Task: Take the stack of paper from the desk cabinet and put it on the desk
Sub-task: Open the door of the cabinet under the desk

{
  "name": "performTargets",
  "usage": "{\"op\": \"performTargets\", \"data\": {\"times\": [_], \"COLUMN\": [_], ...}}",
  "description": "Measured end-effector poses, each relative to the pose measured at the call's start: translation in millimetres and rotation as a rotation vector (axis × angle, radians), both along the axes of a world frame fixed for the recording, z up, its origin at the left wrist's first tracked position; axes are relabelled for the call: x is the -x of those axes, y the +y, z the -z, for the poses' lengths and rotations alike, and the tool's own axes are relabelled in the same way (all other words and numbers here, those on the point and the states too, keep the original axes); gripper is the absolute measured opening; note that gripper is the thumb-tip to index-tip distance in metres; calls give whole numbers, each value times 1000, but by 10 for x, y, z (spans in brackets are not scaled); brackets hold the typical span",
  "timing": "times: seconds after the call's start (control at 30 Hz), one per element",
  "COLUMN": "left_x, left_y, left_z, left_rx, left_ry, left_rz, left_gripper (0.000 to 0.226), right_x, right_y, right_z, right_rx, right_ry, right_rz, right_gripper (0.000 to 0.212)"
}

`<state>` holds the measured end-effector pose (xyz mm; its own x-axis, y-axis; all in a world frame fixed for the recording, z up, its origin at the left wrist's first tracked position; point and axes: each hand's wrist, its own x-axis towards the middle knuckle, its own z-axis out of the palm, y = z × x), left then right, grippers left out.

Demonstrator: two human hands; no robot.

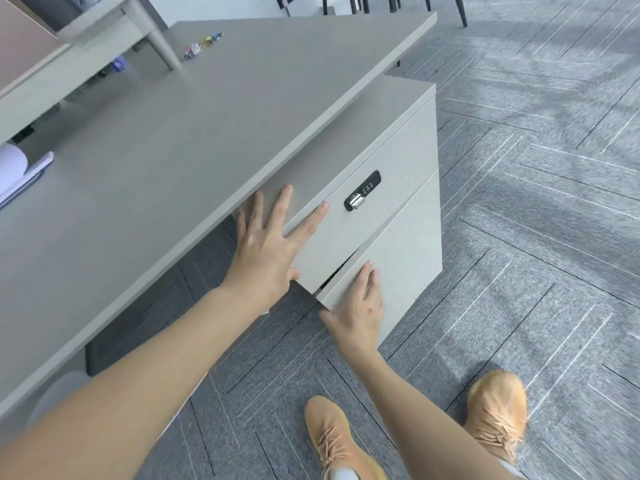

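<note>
**Two hands on the cabinet drawers**

Two tan shoes (346, 441) stand on the carpet before the cabinet (405, 161). The right hand (360, 306) lies flat, fingers spread, on the lower of two drawers, gripping nothing. The left hand (266, 244) splays over the upper drawer's (346, 233) left corner. A narrow gap separates the drawers. Above, the desk (173, 150) lies mostly bare; white paper (14, 168) sits at its far left edge.

grey desk (166, 140); papers (14, 171), coloured clips (202, 45)

Grey laminate desk top (156, 161) overhangs grey two-drawer cabinet (412, 140), tight above upper drawer front (343, 237). Narrow dark gap between drawers. Grey patterned carpet floor (536, 237) open right.
</note>
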<state>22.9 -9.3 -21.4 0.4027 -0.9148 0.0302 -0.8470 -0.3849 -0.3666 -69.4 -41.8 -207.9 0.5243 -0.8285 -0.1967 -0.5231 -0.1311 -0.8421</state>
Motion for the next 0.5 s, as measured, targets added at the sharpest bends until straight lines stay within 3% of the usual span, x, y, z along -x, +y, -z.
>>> {"op": "performTargets", "data": {"times": [0.3, 0.5], "left_x": [43, 109], "left_y": [-2, -3], "left_z": [-37, -114], "left_rx": [-24, -68], "left_ry": [13, 24], "left_rz": [-36, -61], "left_gripper": [121, 118], "right_x": [923, 1437], "right_y": [-112, -188], "right_z": [-40, -151], "right_rx": [130, 73], "right_ry": [47, 16], "right_rz": [-37, 13], "right_gripper": [101, 61]}}
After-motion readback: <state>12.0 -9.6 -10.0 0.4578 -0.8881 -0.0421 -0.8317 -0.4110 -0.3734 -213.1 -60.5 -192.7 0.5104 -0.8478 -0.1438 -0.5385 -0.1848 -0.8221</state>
